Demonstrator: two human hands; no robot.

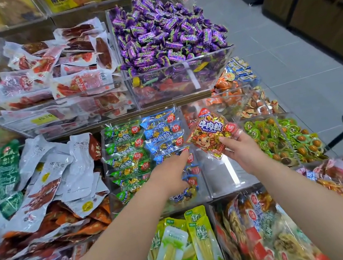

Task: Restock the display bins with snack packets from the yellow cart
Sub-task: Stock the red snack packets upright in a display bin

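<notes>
My right hand (pixel 241 148) grips a red and gold beef cube packet (pixel 211 133) by its lower edge, holding it above a clear acrylic bin (pixel 231 176) whose floor shows bare. My left hand (pixel 171 175) reaches into the neighbouring bin and lies over the blue packets (pixel 163 135) stacked there; its fingertips are partly hidden among them. A row of green packets (pixel 125 160) fills the bin further left. The yellow cart is out of view.
The upper shelf holds purple wrapped candies (pixel 167 34) and red meat packets (pixel 60 76) in clear bins. Silver and green pouches (pixel 37 181) lie at the left, green egg packs (pixel 286 139) at the right, yellow-green bamboo shoot packs (pixel 186 246) below. Grey tiled aisle floor (pixel 288 45) runs on the right.
</notes>
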